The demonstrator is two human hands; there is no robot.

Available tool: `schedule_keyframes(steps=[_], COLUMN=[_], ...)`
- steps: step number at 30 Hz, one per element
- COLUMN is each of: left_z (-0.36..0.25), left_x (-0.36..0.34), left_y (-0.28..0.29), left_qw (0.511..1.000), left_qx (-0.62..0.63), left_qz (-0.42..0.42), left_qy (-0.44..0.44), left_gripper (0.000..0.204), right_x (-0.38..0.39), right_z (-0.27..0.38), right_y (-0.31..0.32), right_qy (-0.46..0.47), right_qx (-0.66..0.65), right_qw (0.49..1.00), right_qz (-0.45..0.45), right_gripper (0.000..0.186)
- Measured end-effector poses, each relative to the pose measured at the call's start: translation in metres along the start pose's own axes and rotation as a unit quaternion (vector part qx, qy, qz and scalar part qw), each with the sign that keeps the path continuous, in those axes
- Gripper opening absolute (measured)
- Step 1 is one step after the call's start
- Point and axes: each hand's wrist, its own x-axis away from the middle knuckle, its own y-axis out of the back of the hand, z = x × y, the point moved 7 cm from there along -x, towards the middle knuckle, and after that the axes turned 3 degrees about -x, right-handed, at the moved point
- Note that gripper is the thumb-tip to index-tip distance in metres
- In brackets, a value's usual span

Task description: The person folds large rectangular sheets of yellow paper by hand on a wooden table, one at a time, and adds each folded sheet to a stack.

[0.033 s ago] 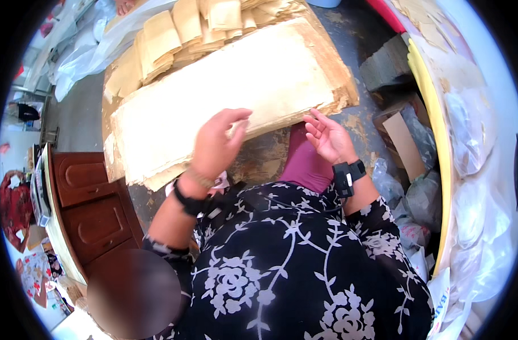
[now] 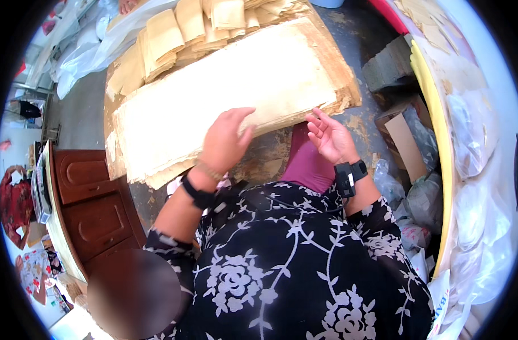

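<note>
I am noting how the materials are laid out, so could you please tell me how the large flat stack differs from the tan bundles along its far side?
The flat stack is one long rectangular pile, while the tan bundles are several smaller, overlapping pieces. The flat stack looks almost white in the glare; the tan bundles look darker and yellower. Both are thin, layered material resting on the same worn board.

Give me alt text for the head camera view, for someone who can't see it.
A person's left hand and right hand, both open, are at the near edge of a stack of large pale sheets on a brown worktop. Folded tan pieces lie beyond it; a red-brown cabinet stands left, plastic bags right.
</note>
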Motion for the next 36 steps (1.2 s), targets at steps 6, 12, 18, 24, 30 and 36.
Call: schedule_keyframes(steps=[6, 12, 18, 24, 30, 36], left_z=[0.016, 0.013, 0.02, 0.026, -0.002, -0.027], left_x=[-0.008, -0.023, -0.027, -0.029, -0.037, -0.053], left_y=[-0.053, -0.052, -0.048, -0.05, -0.05, -0.064], left_qw=[0.991, 0.989, 0.99, 0.992, 0.986, 0.978], left_qx=[-0.128, -0.14, -0.114, -0.104, -0.151, -0.202], left_qz=[0.022, 0.045, 0.065, 0.06, 0.04, 0.053], left_qy=[0.015, 0.027, 0.049, 0.05, 0.053, -0.005], left_gripper=[0.045, 0.048, 0.054, 0.053, 0.053, 0.053], right_x=[-0.003, -0.015, -0.038, -0.045, -0.048, -0.053], right_z=[0.019, 0.018, -0.005, -0.005, -0.008, -0.01], right_y=[-0.029, -0.05, -0.051, -0.049, -0.052, -0.046], right_qy=[0.074, 0.049, 0.045, 0.111, 0.073, 0.069], right_qx=[0.157, 0.268, 0.333, 0.336, 0.26, 0.292], right_qw=[0.985, 0.962, 0.942, 0.935, 0.963, 0.952], right_qz=[0.022, 0.001, 0.022, 0.024, -0.016, -0.054], right_gripper=[0.039, 0.037, 0.034, 0.033, 0.032, 0.021])
